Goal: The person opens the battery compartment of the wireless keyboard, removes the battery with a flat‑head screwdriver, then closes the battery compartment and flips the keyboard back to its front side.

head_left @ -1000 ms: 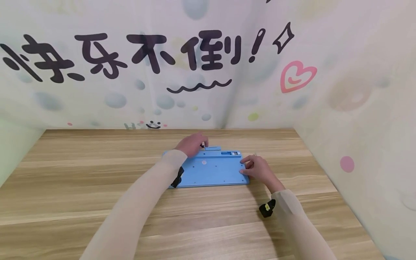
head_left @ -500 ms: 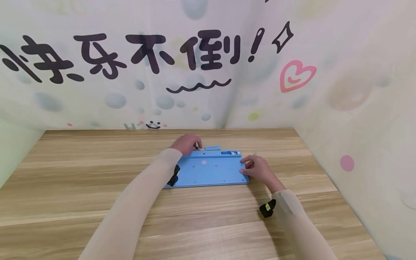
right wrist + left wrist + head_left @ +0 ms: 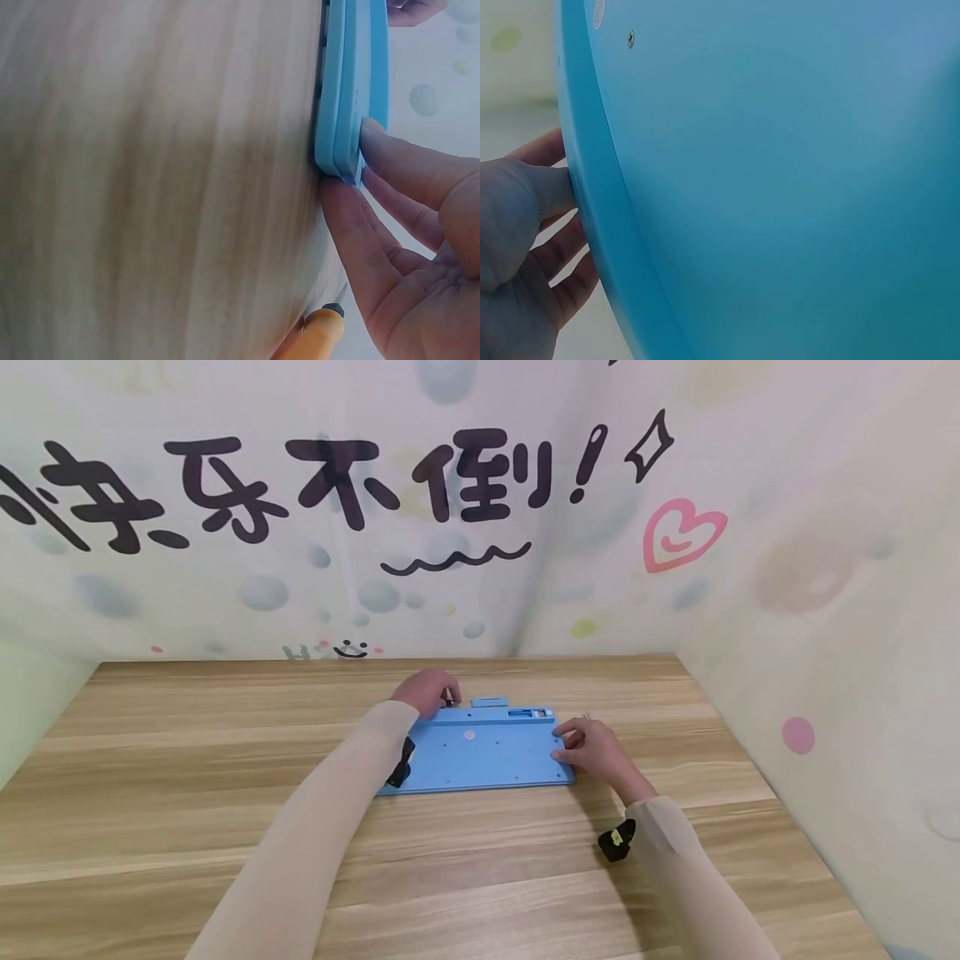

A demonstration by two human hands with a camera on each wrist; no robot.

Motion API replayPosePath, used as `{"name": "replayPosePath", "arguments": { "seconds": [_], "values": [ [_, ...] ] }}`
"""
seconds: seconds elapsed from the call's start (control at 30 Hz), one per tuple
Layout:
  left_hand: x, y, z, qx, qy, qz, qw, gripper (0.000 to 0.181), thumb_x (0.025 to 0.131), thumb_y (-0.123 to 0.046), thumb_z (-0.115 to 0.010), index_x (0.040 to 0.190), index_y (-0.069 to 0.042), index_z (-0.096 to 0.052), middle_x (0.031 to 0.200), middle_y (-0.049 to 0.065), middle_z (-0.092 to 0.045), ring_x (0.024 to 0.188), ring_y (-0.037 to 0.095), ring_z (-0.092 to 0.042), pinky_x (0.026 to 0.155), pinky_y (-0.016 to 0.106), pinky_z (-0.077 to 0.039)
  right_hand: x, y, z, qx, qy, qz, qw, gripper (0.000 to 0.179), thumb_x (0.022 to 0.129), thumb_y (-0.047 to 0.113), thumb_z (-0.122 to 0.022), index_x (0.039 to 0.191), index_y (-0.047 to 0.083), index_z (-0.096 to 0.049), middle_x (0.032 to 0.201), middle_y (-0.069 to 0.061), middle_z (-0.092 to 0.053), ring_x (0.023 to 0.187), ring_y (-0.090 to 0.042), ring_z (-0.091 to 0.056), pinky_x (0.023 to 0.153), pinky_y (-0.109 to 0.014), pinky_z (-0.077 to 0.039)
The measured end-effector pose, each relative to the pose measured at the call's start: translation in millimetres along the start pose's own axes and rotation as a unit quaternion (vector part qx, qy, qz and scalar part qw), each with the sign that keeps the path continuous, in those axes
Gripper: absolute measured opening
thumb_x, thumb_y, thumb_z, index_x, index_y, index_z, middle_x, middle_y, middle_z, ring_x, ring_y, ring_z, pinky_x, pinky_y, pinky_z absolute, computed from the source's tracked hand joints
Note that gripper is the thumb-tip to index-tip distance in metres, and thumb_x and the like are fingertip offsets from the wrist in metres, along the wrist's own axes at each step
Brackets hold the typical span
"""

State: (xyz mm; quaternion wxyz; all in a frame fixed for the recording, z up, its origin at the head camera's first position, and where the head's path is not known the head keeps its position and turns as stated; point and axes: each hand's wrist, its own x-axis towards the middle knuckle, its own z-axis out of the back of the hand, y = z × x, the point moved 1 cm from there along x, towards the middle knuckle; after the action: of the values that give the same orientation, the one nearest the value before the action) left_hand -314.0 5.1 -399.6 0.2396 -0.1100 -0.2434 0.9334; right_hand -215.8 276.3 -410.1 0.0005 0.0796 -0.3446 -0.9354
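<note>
A light blue keyboard (image 3: 487, 756) lies face down on the wooden table, with small screws in its underside. Its battery compartment (image 3: 528, 713) is uncovered near the back right, and the small blue battery cover (image 3: 489, 702) lies just behind the back edge. My left hand (image 3: 426, 692) is at the back left edge, its fingertips bent down around a small dark object (image 3: 449, 702), too small to identify; in the left wrist view the keyboard hides part of those fingers. My right hand (image 3: 596, 750) holds the right end, thumb and fingers against the keyboard's corner (image 3: 345, 161).
Beyond the right hand, an orange-handled screwdriver (image 3: 319, 334) shows in the right wrist view. A printed cloth wall (image 3: 337, 602) rises along the table's back edge, and another side stands at the right. Wooden tabletop (image 3: 487, 877) extends in front of the keyboard.
My left hand has shifted left along the back edge, away from the battery cover, with the small dark object moving along at its fingertips. The right hand and keyboard stay put.
</note>
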Motion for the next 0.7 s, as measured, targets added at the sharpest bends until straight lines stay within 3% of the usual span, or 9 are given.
{"name": "replayPosePath", "arguments": {
  "seconds": [0.7],
  "values": [
    [0.5,0.3,0.2,0.001,0.000,-0.001,1.0000,0.026,0.090,0.004,-0.050,0.098,-0.010,-0.070,0.101,0.007,-0.063,0.090,0.021,-0.055,0.085,0.036,-0.044,-1.7,1.4,-0.3,0.004,-0.001,0.003,1.0000,0.030,0.079,0.011,-0.072,0.108,0.005,-0.064,0.091,-0.010,-0.060,0.079,-0.023,-0.054,0.067,-0.031,-0.050]
  ]
}}
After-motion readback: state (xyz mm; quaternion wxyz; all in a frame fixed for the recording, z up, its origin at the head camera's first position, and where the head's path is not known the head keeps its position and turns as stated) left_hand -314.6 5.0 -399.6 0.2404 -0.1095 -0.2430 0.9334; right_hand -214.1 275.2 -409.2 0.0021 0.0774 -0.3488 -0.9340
